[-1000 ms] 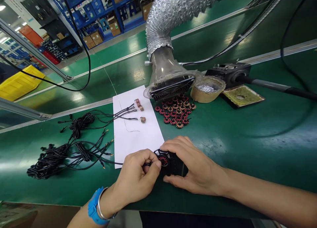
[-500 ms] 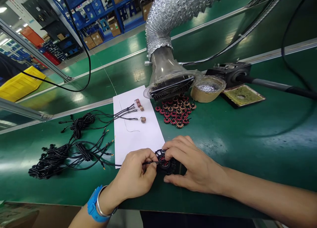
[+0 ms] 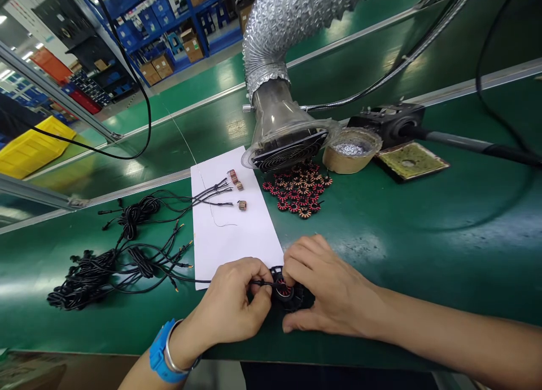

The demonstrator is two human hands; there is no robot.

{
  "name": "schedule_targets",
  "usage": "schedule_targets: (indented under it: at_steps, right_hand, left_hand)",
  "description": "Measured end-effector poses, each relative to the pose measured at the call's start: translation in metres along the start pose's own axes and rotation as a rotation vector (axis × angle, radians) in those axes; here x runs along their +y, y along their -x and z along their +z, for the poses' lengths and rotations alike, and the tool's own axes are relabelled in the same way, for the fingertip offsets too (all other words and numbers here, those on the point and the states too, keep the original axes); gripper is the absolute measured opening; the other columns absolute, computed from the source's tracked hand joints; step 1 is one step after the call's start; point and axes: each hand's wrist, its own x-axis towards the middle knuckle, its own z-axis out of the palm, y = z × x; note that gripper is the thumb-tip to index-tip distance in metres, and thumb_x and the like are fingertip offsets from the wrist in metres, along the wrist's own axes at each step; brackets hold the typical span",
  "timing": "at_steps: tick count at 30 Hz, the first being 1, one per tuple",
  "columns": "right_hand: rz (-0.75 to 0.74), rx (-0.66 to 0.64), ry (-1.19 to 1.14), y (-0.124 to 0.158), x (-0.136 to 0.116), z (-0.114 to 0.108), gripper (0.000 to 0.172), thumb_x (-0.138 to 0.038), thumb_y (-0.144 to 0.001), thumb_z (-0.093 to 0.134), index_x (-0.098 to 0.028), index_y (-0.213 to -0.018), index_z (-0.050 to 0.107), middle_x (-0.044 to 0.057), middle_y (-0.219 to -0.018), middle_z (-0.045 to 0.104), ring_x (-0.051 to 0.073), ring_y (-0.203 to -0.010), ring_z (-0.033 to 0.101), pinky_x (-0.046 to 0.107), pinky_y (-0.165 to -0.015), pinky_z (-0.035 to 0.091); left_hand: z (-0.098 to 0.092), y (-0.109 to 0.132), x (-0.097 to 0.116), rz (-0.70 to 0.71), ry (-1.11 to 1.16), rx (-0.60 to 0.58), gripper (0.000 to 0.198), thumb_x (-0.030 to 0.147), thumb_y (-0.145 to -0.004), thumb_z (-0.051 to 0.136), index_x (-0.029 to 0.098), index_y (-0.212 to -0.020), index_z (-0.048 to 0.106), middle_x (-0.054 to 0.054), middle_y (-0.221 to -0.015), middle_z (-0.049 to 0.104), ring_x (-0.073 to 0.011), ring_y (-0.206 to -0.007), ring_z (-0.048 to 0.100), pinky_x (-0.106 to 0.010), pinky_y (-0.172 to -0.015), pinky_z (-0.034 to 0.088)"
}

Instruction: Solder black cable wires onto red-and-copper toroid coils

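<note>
My left hand (image 3: 231, 305), with a blue wristband, pinches the end of a thin black wire (image 3: 192, 279) and holds it against a small red-and-copper ring coil (image 3: 284, 290). The coil sits in a black holder (image 3: 298, 299) near the table's front edge. My right hand (image 3: 328, 288) curls over the holder, its fingertips pressing on the coil. Much of the holder is hidden under that hand.
A bundle of black wires (image 3: 105, 260) lies at the left, partly on a white paper sheet (image 3: 231, 226) with a few small coils (image 3: 237, 181). A pile of red ring coils (image 3: 298, 189) sits under a fume hood (image 3: 288, 136). A solder pot (image 3: 351, 150), a sponge tray (image 3: 409, 163) and a soldering-iron stand (image 3: 389, 122) are at the back right.
Both hands and the holder have shifted slightly toward the front edge. My right fingers have drawn in over the coil, and the view has tilted a little.
</note>
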Motion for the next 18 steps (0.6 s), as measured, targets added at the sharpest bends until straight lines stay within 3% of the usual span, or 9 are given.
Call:
schedule_targets:
  at_steps: [4,10,13,18]
  right_hand:
    - [-0.001,-0.037,-0.007,-0.001,-0.002,-0.004,0.056,-0.064,-0.061,0.079,-0.018,-0.073,0.05,0.002,-0.078,0.051,0.021,-0.078,0.042,0.034,-0.069,0.029]
    - [0.044,-0.019,-0.14,-0.004,-0.008,-0.013,0.003,-0.014,-0.08,0.056,-0.017,-0.079,0.056,0.003,-0.078,0.051,0.02,-0.08,0.042,0.036,-0.07,0.029]
    - [0.021,-0.037,-0.149,-0.005,-0.008,-0.011,0.013,-0.008,-0.084,0.047,-0.017,-0.08,0.056,0.003,-0.077,0.052,0.02,-0.079,0.042,0.036,-0.07,0.029]
    - [0.003,-0.077,-0.142,-0.006,-0.008,-0.01,0.014,-0.008,-0.086,0.045,-0.017,-0.081,0.055,0.004,-0.079,0.052,0.02,-0.079,0.04,0.035,-0.07,0.029]
  left_hand:
    - [0.001,0.0,0.001,0.013,-0.027,-0.002,0.013,0.01,-0.077,0.05,0.019,-0.082,0.059,0.004,-0.067,0.055,-0.0086,-0.052,0.043,-0.02,-0.05,0.032]
    - [0.002,0.0,0.0,0.034,-0.032,-0.021,0.014,0.011,-0.079,0.05,0.019,-0.084,0.059,0.003,-0.07,0.056,-0.0088,-0.053,0.043,-0.021,-0.05,0.033]
    - [0.002,0.0,0.0,0.043,-0.024,-0.021,0.014,0.011,-0.08,0.049,0.019,-0.085,0.059,0.003,-0.071,0.057,-0.0093,-0.055,0.044,-0.021,-0.051,0.034]
    - [0.002,0.001,-0.001,0.058,-0.018,-0.037,0.014,0.01,-0.079,0.05,0.019,-0.085,0.059,0.002,-0.074,0.058,-0.0092,-0.055,0.044,-0.021,-0.052,0.035]
